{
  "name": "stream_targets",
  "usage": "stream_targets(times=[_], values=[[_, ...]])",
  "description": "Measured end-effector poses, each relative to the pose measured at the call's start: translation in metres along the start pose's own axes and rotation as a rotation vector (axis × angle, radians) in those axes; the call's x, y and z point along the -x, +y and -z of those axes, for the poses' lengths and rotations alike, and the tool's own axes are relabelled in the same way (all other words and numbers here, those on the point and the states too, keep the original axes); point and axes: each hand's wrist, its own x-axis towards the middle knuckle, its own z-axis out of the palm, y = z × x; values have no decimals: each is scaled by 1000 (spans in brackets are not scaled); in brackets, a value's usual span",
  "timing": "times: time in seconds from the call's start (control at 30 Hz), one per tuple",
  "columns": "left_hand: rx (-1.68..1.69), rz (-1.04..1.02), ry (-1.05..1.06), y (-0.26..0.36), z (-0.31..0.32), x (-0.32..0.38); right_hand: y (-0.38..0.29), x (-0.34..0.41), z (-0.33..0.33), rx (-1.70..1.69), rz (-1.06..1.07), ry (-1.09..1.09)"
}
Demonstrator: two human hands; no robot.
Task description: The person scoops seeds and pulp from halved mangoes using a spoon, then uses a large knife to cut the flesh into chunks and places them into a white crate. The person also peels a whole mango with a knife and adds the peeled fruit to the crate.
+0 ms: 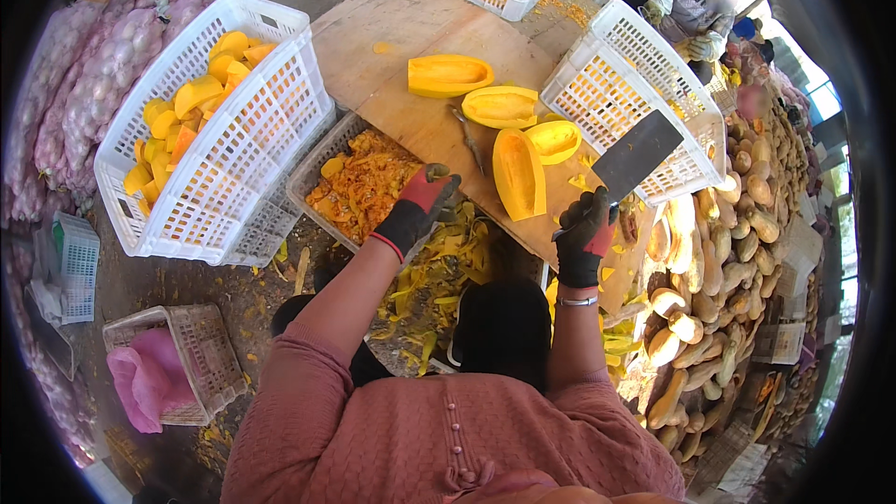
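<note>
My right hand [584, 234], in a black and red glove, grips a cleaver [637, 156] by its handle, the broad dark blade pointing up and to the right. Gloved alike, my left hand [428, 199] is above the near edge of a crate of orange pumpkin pulp and seeds [364, 178]; its fingers are curled, and whether they hold anything cannot be told. Several hollowed, peeled pumpkin halves [519, 171] lie on the plywood board [392, 10] between and beyond my hands. A slim, dark metal tool [469, 140] lies beside them.
A white plastic crate of pumpkin pieces [238, 119] stands left, another crate [630, 84] right of the board. Yellow peelings [448, 259] cover the floor below. Whole pumpkins [721, 294] are heaped right. A person [693, 10] sits at the upper right. Mesh sacks [112, 77] line the left.
</note>
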Motion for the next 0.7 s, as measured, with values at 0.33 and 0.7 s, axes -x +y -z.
stream_targets(times=[0.33,0.7], values=[[-780,16,510,-96,-146,-75,-8,-13,111,281,-15,40],[-889,-12,506,-80,-163,-85,1,7,119,279,-147,38]])
